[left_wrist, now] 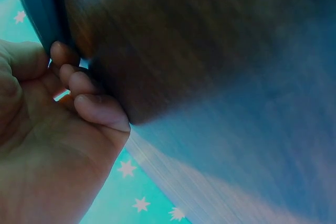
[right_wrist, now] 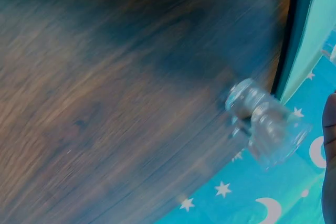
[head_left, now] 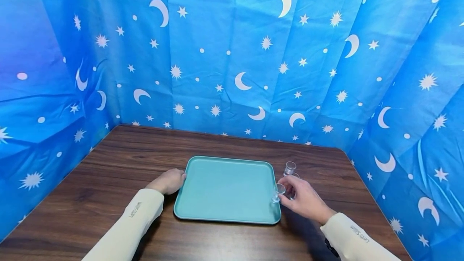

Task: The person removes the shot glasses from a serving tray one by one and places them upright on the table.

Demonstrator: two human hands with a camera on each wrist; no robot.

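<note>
A mint-green rectangular tray lies on the wooden table. My left hand grips its left rim, thumb and fingertips meeting at the edge in the left wrist view, where the tray shows only as a dark side. At the tray's right edge, my right hand pinches a small clear shot glass, upright over the tray's right side. Just beyond that hand stands another clear glass, with one more partly hidden behind the fingers. The right wrist view shows these glasses overlapping beside the tray.
The dark wooden table extends around the tray on all sides. A blue curtain with white moons and stars hangs behind the table and along both sides.
</note>
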